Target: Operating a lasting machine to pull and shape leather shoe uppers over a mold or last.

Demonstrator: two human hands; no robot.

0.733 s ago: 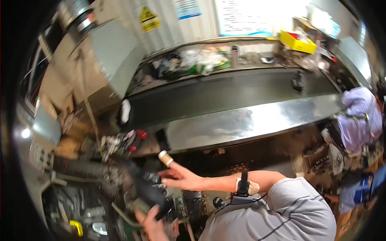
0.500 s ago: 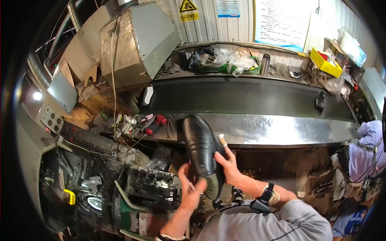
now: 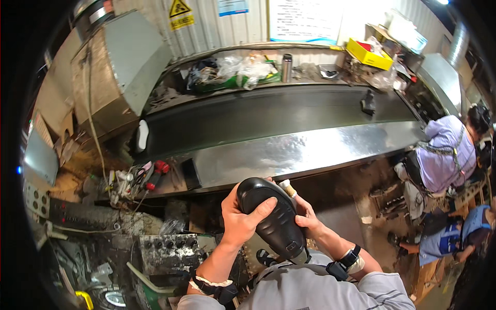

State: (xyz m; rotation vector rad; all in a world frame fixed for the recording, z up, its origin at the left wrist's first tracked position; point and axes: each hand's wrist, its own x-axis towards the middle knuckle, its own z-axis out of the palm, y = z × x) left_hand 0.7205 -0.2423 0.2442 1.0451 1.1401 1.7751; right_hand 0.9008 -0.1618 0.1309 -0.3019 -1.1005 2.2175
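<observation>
Just in front of my body is a black leather shoe (image 3: 274,227), its rounded toe pointing away from me and its upper facing up. My left hand (image 3: 240,219) grips the toe end from the left, thumb across the top and the other fingers hidden beneath. From the other side my right hand (image 3: 309,217) holds the shoe's right edge with its thumb. A pale wrap (image 3: 287,188) covers one finger of that hand. The shoe's underside cannot be seen.
Beyond my hands runs a dark conveyor belt (image 3: 222,121) with a metal ledge (image 3: 289,150). A white sole-shaped piece (image 3: 142,135) and a dark object (image 3: 368,102) lie on it. Red-handled tools (image 3: 157,173) are at left, machinery below. A seated person (image 3: 444,150) is at right.
The shoe has come closer to my body and tilted. My left hand has gone from the heel end to the toe. The view has swung to the right.
</observation>
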